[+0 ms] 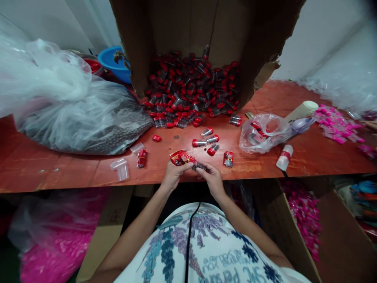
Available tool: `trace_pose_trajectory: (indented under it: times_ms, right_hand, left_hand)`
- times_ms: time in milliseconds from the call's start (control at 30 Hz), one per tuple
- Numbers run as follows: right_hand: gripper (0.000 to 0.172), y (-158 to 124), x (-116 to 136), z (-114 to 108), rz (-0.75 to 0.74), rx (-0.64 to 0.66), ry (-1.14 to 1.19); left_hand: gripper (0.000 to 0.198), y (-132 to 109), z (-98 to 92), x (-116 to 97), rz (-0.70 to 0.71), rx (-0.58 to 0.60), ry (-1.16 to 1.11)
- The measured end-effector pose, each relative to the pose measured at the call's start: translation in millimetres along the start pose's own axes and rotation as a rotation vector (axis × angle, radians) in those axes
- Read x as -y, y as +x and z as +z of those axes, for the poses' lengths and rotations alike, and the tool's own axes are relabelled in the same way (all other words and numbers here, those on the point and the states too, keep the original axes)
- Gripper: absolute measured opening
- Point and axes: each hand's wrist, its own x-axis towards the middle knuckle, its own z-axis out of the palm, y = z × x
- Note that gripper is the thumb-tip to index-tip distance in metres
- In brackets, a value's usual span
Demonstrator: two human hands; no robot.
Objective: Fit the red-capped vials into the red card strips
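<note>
A crumpled red printed wrapper [180, 157] sits pinched in the fingers of the left hand [173, 174], just above the near edge of the red-brown wooden surface [44, 165]. Touching it on the right is a small dark clear tube [199, 166], gripped at its other end by the right hand [212, 179]; both hands are closed on these two things and meet at the middle. Just beyond the hands lie loose clear tubes with red caps [206, 140], a red-wrapped tube [228, 158] to the right and another red-wrapped tube [141, 158] to the left, with empty clear plastic caps [121, 169] near it. Farther back, a big pile of red-capped tubes [191, 92] spills from a torn brown cardboard box [259, 43] lying on its side. A large clear plastic bag of dark contents [73, 114] fills the left of the surface, with a blue plastic basin [113, 63] behind it. On the right are a small clear bag [262, 133], a white and red roll [284, 157] and a heap of pink pieces [335, 124]
</note>
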Motion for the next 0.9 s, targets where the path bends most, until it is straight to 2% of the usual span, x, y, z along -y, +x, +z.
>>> trace_pose_trajectory:
  times_ms: [167, 233, 367, 467, 600, 767, 900]
  right_hand:
    - [0.027, -4.5, 7.8, 1.8, -0.181, -0.100, -0.251]
    - [0.028, -4.1, 7.8, 2.1, -0.134, -0.093, -0.208]
    - [0.035, -0.3, 6.2, -0.8, 0.082, -0.011, 0.009]
    - [0.040, 0.8, 8.6, -3.6, 0.028, 0.017, -0.041]
    - [0.036, -0.9, 9.1, -2.5, -0.138, 0.030, -0.214]
    - [0.033, -0.4, 0.8, 2.1, -0.048, -0.029, -0.076]
    - [0.040, 3.0, -0.7, -2.0, 0.000, 0.106, -0.031]
  left_hand:
    - [0.025, -0.7, -0.2, 6.3, 0.086, -0.124, 0.087]
    - [0.023, -1.7, 1.2, 7.1, 0.076, -0.108, 0.072]
    - [0.028, -4.3, 4.4, 4.3, 0.028, -0.042, 0.009]
    - [0.039, -5.5, 5.8, 3.8, -0.006, -0.062, -0.023]
    - [0.031, -6.9, 7.3, 8.8, -0.029, -0.054, -0.030]
    - [0.025, -8.9, 7.8, 14.3, -0.085, -0.030, -0.011]
    - [0.026, -7.5, 4.5, 12.8, -0.070, -0.061, -0.025]
